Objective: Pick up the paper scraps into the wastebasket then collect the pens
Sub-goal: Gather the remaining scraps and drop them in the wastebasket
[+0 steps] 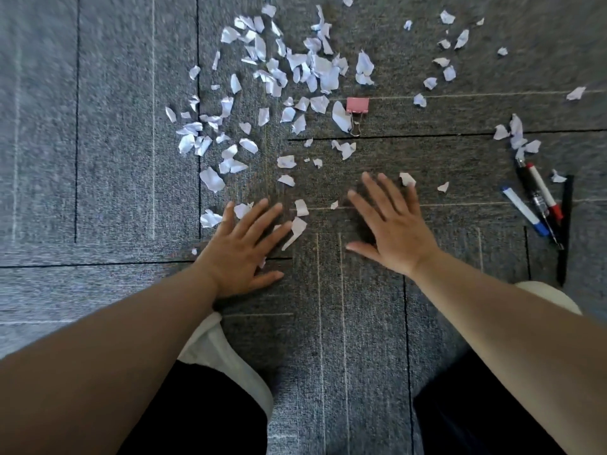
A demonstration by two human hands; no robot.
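Note:
Many white paper scraps (297,65) lie scattered over the grey carpet, thickest at the top centre. My left hand (243,249) is spread flat, palm down, over the nearest scraps (299,226). My right hand (392,224) hovers open with fingers apart, a scrap (407,178) just beyond its fingertips. Several pens lie together at the right: a blue-capped marker (524,211), a red-capped marker (543,192), a dark pen (535,200) and a black pen (565,228). No wastebasket is in view.
A pink binder clip (357,106) lies among the scraps at centre. Smaller scraps (446,65) are strewn at the top right. My knees in dark trousers and white shoes (226,353) are at the bottom of the view. The floor is grey carpet tiles (98,159).

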